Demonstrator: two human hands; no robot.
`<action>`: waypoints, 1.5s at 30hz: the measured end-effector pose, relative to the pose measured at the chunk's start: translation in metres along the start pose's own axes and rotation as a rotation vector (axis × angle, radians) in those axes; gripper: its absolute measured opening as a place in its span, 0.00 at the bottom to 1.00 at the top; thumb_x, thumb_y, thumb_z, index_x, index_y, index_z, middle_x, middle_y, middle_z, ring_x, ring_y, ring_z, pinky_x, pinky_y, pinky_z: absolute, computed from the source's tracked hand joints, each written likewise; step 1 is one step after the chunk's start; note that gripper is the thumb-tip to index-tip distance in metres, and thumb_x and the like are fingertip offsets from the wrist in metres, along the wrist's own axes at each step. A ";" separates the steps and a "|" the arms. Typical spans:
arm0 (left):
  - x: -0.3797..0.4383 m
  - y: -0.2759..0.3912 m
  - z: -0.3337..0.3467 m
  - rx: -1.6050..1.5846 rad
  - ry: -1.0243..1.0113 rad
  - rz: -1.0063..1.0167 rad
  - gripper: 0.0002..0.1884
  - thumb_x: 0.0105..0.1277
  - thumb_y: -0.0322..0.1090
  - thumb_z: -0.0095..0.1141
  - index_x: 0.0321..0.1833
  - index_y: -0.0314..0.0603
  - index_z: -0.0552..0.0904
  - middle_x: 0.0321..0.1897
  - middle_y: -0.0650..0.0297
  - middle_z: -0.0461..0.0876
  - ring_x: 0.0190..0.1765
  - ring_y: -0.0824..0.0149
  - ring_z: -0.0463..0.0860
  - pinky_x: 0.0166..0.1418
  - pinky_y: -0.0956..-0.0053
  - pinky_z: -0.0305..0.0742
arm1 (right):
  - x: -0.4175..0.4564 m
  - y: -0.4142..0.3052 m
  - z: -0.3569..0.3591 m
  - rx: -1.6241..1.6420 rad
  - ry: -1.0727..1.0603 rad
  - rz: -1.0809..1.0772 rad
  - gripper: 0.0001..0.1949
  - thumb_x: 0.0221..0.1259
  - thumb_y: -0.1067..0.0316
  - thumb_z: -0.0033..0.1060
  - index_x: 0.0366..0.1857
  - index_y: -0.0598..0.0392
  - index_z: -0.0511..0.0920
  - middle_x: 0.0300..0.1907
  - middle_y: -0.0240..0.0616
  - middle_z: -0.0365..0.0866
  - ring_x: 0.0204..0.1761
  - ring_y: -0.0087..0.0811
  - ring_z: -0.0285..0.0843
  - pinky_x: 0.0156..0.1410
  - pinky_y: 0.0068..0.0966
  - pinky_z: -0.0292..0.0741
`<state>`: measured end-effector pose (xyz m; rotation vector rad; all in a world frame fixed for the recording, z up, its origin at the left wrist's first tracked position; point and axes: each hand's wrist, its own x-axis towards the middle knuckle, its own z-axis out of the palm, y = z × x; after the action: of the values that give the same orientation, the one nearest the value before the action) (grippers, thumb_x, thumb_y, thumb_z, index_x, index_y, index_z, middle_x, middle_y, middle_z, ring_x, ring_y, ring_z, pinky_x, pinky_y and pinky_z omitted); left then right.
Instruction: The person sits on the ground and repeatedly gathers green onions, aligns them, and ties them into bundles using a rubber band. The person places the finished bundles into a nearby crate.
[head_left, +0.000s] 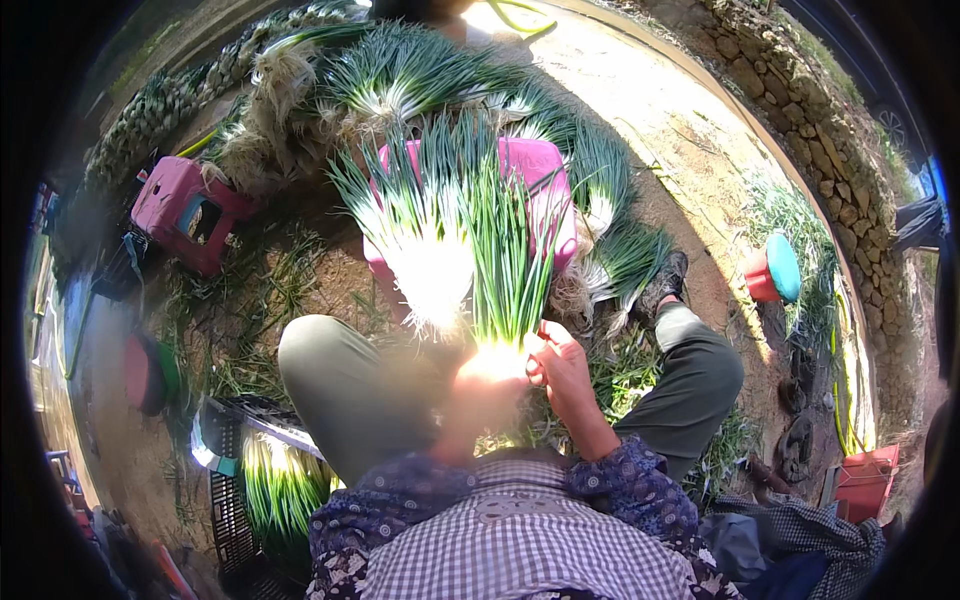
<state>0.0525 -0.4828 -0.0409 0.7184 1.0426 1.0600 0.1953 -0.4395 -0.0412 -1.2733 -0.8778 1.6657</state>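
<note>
My left hand (489, 382), washed out by glare, is closed around the lower end of a bunch of green onions (511, 262) whose leaves point away from me. At the right side of that bunch's base, my right hand (556, 364) has its thumb and fingers pinched together; whether a stalk is between them cannot be told. Just left of the held bunch, a pile of green onions with pale roots (431, 262) lies on a pink plastic stool (551, 161), roots towards me. More green onions (405, 75) are heaped on the ground behind the stool.
A second pink stool (169, 199) stands at the left. A black plastic crate (229, 510) by my left knee holds green onions (281, 487). Leaf trimmings (277, 285) litter the ground. On the right are a red stool with a teal top (782, 268), a red container (866, 480) and a stone wall (817, 142).
</note>
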 end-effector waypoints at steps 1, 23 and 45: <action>0.002 -0.004 -0.002 0.022 0.005 -0.007 0.16 0.57 0.23 0.63 0.49 0.34 0.78 0.37 0.62 0.83 0.37 0.71 0.83 0.41 0.77 0.78 | -0.001 -0.006 0.006 -0.036 0.076 -0.101 0.16 0.64 0.66 0.58 0.52 0.60 0.72 0.35 0.30 0.76 0.27 0.16 0.72 0.26 0.11 0.68; 0.005 -0.026 -0.004 0.194 0.133 0.058 0.19 0.54 0.22 0.64 0.49 0.35 0.75 0.33 0.65 0.79 0.26 0.73 0.77 0.29 0.78 0.74 | 0.054 -0.034 0.022 -0.881 0.110 -0.947 0.12 0.51 0.79 0.63 0.40 0.54 0.80 0.32 0.37 0.77 0.27 0.29 0.76 0.32 0.24 0.73; -0.001 -0.002 0.004 -0.073 0.155 -0.340 0.15 0.62 0.30 0.63 0.49 0.36 0.76 0.33 0.61 0.82 0.30 0.70 0.81 0.30 0.78 0.75 | 0.096 -0.066 0.007 -0.886 0.423 -0.935 0.04 0.52 0.71 0.64 0.26 0.54 0.77 0.26 0.39 0.77 0.26 0.41 0.79 0.31 0.33 0.74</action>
<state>0.0567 -0.4845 -0.0410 0.3855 1.2037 0.8625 0.1894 -0.3248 -0.0168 -1.3366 -1.6693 0.2273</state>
